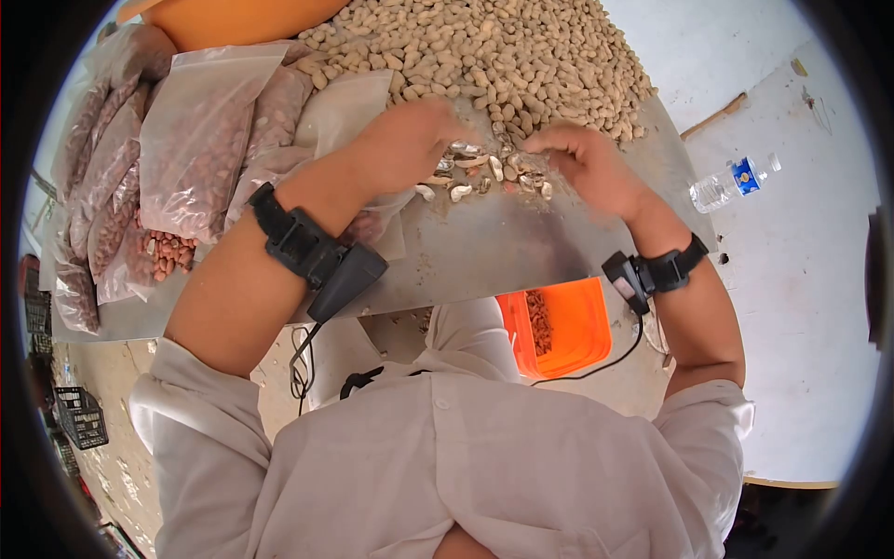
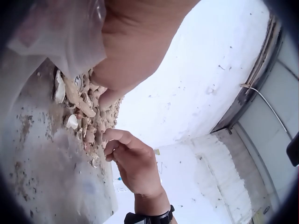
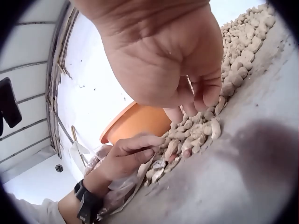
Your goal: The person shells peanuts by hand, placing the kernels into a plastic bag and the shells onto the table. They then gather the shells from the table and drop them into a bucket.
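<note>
My left hand (image 1: 410, 144) hovers at the left of a small heap of cracked peanut shells (image 1: 496, 170) on the metal tabletop. In the right wrist view, its fingers (image 3: 140, 142) stretch forward over the shells with the thumb below. Across the heap is my right hand (image 1: 596, 168), its fingers loosely bent and pointing inward at the shells. The left wrist view shows this right hand (image 2: 135, 163) from the side, with nothing visible in its fingers. Behind both hands rises a large pile of unshelled peanuts (image 1: 503, 56). Both hands are blurred in the head view.
Clear bags of red peanut kernels (image 1: 196, 140) lie along the left, with loose kernels (image 1: 168, 253) beside them. An orange basin (image 1: 233, 20) stands at the back left. An orange bin (image 1: 582, 326) sits below the table's front edge. A plastic bottle (image 1: 717, 189) lies at the right.
</note>
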`<state>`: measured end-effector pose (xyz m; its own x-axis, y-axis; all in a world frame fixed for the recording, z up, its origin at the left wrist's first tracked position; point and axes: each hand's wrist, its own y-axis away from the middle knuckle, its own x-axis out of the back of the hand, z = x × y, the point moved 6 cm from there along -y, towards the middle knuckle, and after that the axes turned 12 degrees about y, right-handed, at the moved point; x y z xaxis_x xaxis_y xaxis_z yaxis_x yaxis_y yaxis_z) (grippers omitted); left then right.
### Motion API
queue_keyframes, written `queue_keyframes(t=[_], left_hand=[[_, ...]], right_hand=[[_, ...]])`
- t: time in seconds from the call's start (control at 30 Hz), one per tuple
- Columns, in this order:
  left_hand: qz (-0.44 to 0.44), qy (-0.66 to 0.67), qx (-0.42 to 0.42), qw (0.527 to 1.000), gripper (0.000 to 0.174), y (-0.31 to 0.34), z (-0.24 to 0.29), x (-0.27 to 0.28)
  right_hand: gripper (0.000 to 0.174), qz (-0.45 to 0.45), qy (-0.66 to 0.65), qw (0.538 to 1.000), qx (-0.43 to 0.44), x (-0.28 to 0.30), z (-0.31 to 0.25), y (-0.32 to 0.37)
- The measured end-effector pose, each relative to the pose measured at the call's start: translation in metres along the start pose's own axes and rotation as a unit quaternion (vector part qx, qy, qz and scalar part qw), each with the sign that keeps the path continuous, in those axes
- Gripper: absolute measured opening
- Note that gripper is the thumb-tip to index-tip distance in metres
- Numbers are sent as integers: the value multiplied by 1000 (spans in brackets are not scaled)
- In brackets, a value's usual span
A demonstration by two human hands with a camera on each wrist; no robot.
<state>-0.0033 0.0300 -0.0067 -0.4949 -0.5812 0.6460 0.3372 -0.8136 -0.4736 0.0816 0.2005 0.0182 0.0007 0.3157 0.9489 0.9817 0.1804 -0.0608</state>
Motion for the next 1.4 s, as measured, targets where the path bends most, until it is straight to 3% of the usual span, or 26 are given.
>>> queue_keyframes(t=[0.1,0.2,0.4,0.6,0.7,0.9,1.0,1.2,1.4], left_hand=[[84,-65,22,994,28,0,-12,13],[75,-115,114,984,26,4,-25,16],[-11,-122,111,986,23,8,-21,11],[21,-114,131,985,16,9,-22,17],[12,-95,195,976,16,10,-27,21],[39,-84,182,979,16,9,-24,27],[41,-79,167,982,18,7,-22,28],[-56,-16,224,973,25,9,-20,18],[-113,-57,214,969,28,11,-14,15]], right_hand=[[37,10,45,999,-3,1,10,-18],[36,7,157,988,-1,-12,0,-30],[40,-41,205,977,36,-19,-16,-33],[46,61,81,973,207,-25,-65,-33],[44,60,129,955,261,-38,-80,-28],[47,-23,122,968,217,-30,-61,-22],[45,1,94,977,193,-22,-49,-23],[45,60,121,978,156,-24,-33,-35],[44,4,84,987,139,-20,-33,-27]])
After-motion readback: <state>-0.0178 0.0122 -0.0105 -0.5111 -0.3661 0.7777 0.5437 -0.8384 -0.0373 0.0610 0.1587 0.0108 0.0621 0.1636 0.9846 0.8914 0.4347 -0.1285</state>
